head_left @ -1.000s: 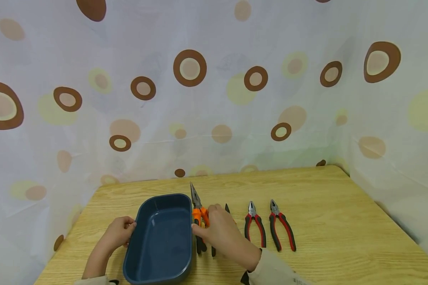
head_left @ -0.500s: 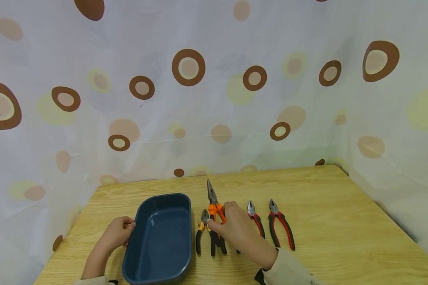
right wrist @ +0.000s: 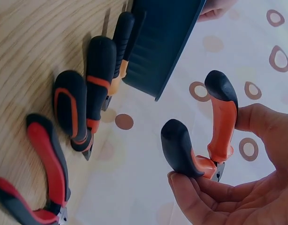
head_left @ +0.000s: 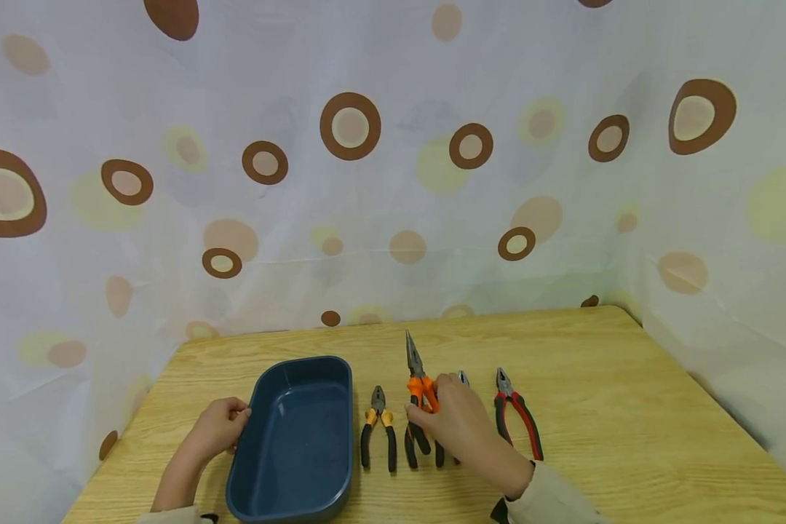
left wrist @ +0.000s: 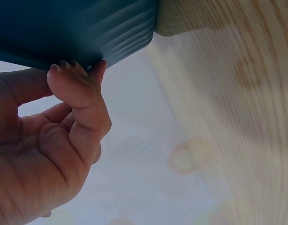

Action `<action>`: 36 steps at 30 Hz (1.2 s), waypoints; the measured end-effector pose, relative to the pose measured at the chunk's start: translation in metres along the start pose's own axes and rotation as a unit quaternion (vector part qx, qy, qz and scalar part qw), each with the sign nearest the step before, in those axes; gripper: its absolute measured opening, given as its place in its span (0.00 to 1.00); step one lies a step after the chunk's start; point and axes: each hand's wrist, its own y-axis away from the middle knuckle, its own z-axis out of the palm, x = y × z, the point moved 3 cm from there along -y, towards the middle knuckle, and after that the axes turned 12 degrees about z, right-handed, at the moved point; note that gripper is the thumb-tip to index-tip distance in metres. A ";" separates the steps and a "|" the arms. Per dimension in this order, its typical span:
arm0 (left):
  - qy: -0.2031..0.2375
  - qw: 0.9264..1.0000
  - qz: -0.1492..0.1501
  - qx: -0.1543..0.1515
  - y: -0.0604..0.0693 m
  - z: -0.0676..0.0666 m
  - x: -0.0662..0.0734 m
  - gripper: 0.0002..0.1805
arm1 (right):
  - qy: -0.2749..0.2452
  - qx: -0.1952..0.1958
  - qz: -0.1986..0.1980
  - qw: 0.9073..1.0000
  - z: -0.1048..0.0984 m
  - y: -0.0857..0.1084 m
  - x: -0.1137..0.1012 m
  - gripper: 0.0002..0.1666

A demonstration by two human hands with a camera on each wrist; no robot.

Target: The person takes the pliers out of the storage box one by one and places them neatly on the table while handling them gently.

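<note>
In the head view, my left hand [head_left: 216, 427] pinches the left rim of a dark blue rectangular bin [head_left: 301, 440]. The left wrist view shows thumb and fingers of that hand [left wrist: 64, 136] meeting at the bin's edge [left wrist: 92, 33]. My right hand [head_left: 468, 426] holds orange-and-black needle-nose pliers [head_left: 415, 370] above the table, their tip pointing away. Beneath them lie other orange-and-black pliers [right wrist: 99, 70], mostly covered in the head view. Yellow-and-black pliers [head_left: 378, 400] rest just right of the bin. My right hand partly hides red-and-black pliers [head_left: 463, 378].
Another pair of red-and-black pliers [head_left: 507, 393] lies at the right end of the row. The wooden table [head_left: 629, 407] extends farther right. A patterned cloth [head_left: 393, 189] hangs behind it and along both sides.
My right hand has carried the needle-nose pliers rightward from beside the bin, uncovering the yellow-and-black pliers and covering part of a red-and-black pair. My left hand stays on the rim.
</note>
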 end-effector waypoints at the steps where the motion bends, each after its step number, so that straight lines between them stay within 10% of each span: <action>1: -0.001 1.000 0.000 0.001 0.000 0.000 0.000 0.15 | -0.002 0.000 0.003 1.000 -0.001 0.000 0.002 0.22; 36: 0.004 1.000 -0.014 -0.007 -0.001 0.001 0.001 0.16 | 0.028 0.026 0.061 0.997 -0.048 -0.002 0.066 0.25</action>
